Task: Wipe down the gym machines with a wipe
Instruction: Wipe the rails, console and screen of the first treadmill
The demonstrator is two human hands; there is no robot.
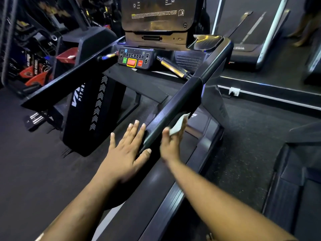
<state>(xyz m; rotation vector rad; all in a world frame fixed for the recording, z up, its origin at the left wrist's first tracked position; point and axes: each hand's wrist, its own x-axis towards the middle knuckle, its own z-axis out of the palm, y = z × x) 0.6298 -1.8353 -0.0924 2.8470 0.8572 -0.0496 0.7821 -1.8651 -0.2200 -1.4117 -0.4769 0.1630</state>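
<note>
A black treadmill fills the view, its right handrail [175, 108] running from the console down toward me. My right hand [171, 145] is on the outer side of that rail near its lower end and holds a white wipe [179, 124] against it. My left hand [128, 150] lies flat with straight, spread fingers at the rail's inner side and lower end. The fingers of my right hand are mostly hidden behind the rail.
The console's button panel [135, 58] with green and red keys sits under the screen [156, 13]. The left handrail [66, 82] slants at the left. A second treadmill [257, 37] stands at the back right, with a person's legs [304, 28] beside it. A wall socket [233, 92] sits low on the right.
</note>
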